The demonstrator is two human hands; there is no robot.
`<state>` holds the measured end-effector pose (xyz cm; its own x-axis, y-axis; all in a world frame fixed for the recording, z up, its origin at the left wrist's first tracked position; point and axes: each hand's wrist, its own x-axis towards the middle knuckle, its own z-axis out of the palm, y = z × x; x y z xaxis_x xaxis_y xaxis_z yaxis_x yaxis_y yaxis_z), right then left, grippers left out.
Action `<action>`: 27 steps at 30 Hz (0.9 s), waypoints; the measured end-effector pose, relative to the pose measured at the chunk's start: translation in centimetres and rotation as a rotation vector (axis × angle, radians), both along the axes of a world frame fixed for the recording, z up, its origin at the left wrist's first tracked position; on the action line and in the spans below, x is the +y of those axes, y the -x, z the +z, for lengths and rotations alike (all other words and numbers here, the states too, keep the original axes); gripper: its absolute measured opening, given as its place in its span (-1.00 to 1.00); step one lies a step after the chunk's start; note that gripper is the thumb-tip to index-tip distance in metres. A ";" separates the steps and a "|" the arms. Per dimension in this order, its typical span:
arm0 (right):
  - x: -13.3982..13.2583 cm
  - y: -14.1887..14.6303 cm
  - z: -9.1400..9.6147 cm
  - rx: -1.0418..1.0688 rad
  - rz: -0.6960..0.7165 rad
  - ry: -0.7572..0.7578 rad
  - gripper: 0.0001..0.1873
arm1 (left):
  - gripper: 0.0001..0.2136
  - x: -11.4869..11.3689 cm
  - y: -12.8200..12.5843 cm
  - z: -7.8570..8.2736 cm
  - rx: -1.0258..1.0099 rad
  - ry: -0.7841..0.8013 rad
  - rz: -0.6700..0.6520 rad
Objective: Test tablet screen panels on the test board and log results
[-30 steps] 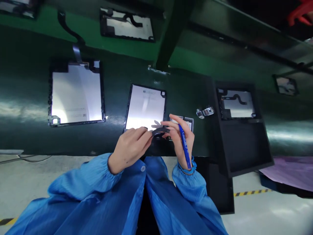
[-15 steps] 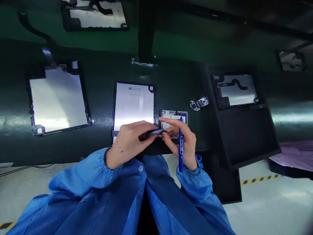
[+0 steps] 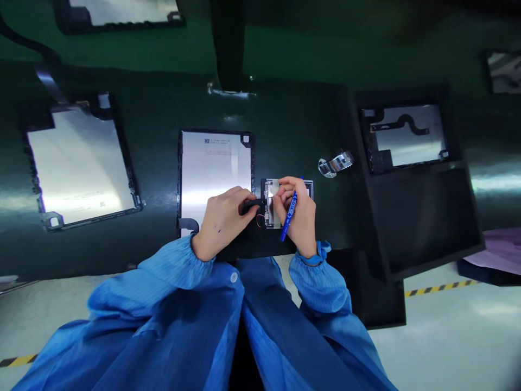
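**Flex cable at small board – handling notes**

Near: both sleeves blue, cuffed at wrist. Left hand pinched narrow on a thin black flex cable, thumb and forefinger closed on its end. Right hand holds a blue pen tucked across the fingers, tip down-left; its fingertips press on the small board where the cable meets it. Board lies flat on the dark green surface, just right of the centre panel. Red/black wires show at board's lower edge, just under the cable end.

Handling, judged: cable is light, thin, limp; likely kinks or tears if bent sharp or pulled. Best held at the end, flat between pads, near the connector. Board is light, stiff, fragile; hold by edges, avoid the parts and wires. Pen in same hand limits finger room – risk of a slip.

Mid: panel reflective, framed black, printed code near top edge; probably slippery, scratch-prone. A 2nd panel lies well left. Clear clip sits right of board, apart.

Far: black tray at right carries another panel w/ curved black cable on it. More panels at top edge, partly cut off.
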<state>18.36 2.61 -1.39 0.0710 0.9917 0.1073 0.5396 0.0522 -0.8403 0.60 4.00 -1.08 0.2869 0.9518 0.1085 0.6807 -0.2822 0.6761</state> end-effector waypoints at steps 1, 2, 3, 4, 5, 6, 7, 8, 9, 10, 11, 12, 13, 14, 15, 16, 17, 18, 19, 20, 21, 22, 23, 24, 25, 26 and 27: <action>0.0 0.0 0.0 0.010 -0.001 0.002 -0.74 | -0.92 0.0 0.0 -0.1 0.000 0.001 -0.001; 0.0 0.0 0.0 0.015 0.000 0.004 -0.74 | -0.92 0.1 0.0 -0.1 0.002 0.003 0.000; 0.0 0.0 0.0 0.019 0.000 0.005 -0.74 | -0.92 0.1 0.0 -0.1 0.005 0.006 0.002; 0.0 0.0 0.0 0.023 -0.001 0.005 -0.74 | -0.92 0.1 0.0 -0.1 0.007 0.009 0.006; 0.0 0.0 0.0 0.028 -0.002 0.005 -0.74 | -0.91 0.1 0.0 -0.1 0.007 0.013 0.009; 0.0 0.0 0.0 0.031 -0.004 0.006 -0.74 | -0.90 0.1 0.0 -0.1 0.006 0.016 0.013; 0.0 0.0 0.0 0.033 -0.005 0.009 -0.74 | -0.90 0.1 0.1 -0.1 0.004 0.017 0.017; 0.0 0.1 0.0 0.033 -0.005 0.013 -0.74 | -0.89 0.1 0.1 -0.1 0.003 0.015 0.020; 0.0 0.1 0.1 0.032 -0.005 0.018 -0.75 | -0.89 0.1 0.1 -0.1 0.004 0.010 0.021; 0.0 0.1 0.1 0.031 -0.005 0.023 -0.75 | -0.88 0.0 0.1 -0.1 0.007 0.004 0.019; 0.0 0.1 0.1 0.031 -0.004 0.029 -0.75 | -0.89 0.0 0.2 -0.2 0.011 -0.003 0.014; 0.0 0.0 0.2 0.031 -0.002 0.033 -0.75 | -0.89 0.0 0.2 -0.2 0.013 -0.011 0.009; 0.0 0.0 0.2 0.030 -0.001 0.035 -0.75 | -0.89 0.0 0.2 -0.2 0.013 -0.018 0.005; 0.0 0.0 0.2 0.027 -0.001 0.036 -0.75 | -0.89 0.0 0.2 -0.2 0.011 -0.023 0.000; 0.0 0.0 0.2 0.024 0.000 0.036 -0.75 | -0.89 -0.1 0.2 -0.2 0.008 -0.028 -0.002; 0.0 0.0 0.2 0.021 -0.001 0.035 -0.75 | -0.88 -0.1 0.2 -0.2 0.005 -0.032 -0.005; 0.0 0.0 0.2 0.019 -0.002 0.036 -0.75 | -0.87 -0.1 0.2 -0.2 0.001 -0.035 -0.009; 0.0 0.0 0.1 0.019 -0.003 0.036 -0.75 | -0.87 -0.1 0.2 -0.2 -0.003 -0.036 -0.013; 0.0 0.0 0.1 0.020 -0.003 0.037 -0.75 | -0.87 -0.1 0.2 -0.2 -0.007 -0.037 -0.016; 0.0 0.0 0.1 0.021 -0.002 0.038 -0.75 | -0.87 -0.1 0.2 -0.3 -0.010 -0.036 -0.018; 0.0 0.0 0.1 0.022 -0.001 0.038 -0.76 | -0.88 -0.1 0.1 -0.3 -0.012 -0.036 -0.019; 0.0 0.0 0.0 0.023 -0.001 0.038 -0.76 | -0.89 -0.1 0.1 -0.3 -0.012 -0.036 -0.020; 0.1 0.0 0.0 0.024 -0.001 0.039 -0.76 | -0.89 0.0 0.1 -0.4 -0.011 -0.038 -0.020; 0.1 -0.1 -0.1 0.025 0.001 0.040 -0.76 | -0.89 0.0 0.1 -0.4 -0.008 -0.043 -0.024; 0.1 -0.2 -0.1 0.027 0.003 0.041 -0.76 | -0.89 0.0 0.1 -0.4 -0.006 -0.048 -0.028; 0.1 -0.3 -0.1 0.029 0.008 0.044 -0.75 | -0.90 0.1 0.1 -0.4 -0.003 -0.054 -0.032; 0.1 -0.4 -0.1 0.029 0.015 0.049 -0.74 | -0.90 0.1 0.1 -0.4 0.000 -0.057 -0.034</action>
